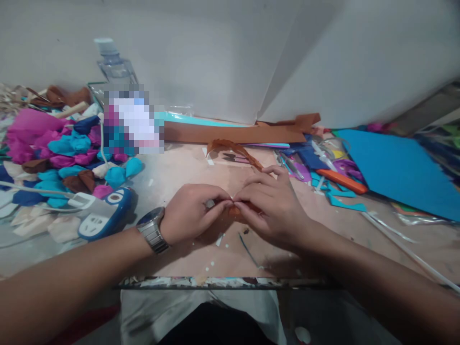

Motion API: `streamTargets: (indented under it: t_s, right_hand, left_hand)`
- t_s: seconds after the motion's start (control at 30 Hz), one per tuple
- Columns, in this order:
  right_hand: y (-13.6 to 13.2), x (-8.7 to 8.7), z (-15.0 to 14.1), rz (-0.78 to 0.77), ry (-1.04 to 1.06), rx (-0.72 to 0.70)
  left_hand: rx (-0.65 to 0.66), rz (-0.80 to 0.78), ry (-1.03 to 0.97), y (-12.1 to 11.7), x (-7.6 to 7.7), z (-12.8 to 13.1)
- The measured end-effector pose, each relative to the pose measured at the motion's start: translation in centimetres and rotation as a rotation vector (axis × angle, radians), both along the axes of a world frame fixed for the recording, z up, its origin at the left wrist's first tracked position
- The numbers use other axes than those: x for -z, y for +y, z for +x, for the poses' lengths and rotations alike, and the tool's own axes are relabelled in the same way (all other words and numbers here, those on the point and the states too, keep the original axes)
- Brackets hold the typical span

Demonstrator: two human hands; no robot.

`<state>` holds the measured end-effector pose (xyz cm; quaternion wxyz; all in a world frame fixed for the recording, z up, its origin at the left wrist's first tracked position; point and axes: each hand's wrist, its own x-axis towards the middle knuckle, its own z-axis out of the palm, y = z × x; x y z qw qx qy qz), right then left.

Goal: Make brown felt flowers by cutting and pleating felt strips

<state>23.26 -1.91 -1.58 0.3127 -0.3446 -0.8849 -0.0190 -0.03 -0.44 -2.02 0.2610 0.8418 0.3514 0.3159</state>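
Over the middle of the table, my left hand (194,208) and my right hand (275,206) meet fingertip to fingertip. Both are closed in a pinch on a thin, crinkled orange-brown strip (248,155) that looks like crepe paper. Its long loose end arches out beyond my right fingers, and a bit of it shows below the fingertips. The exact spot being pinched is hidden by my fingers. On my left wrist is a metal watch (154,231). Small dark thread snips (235,158) lie just behind the strip.
To the left are a heap of coloured paper bundles (53,146), a blue-and-white power strip (106,213) and a clear bottle (117,67). A flat brown strip (230,133) runs along the back. At right lie an orange cutter (341,180) and a blue sheet (398,167).
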Motion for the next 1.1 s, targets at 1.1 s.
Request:
streamTargets:
  t_s: [1.1]
  right_hand:
    - [-0.2,-0.1,-0.3,-0.132,0.043,-0.023]
  left_hand:
    - [0.060,-0.026,-0.049,-0.3,-0.5,0.2]
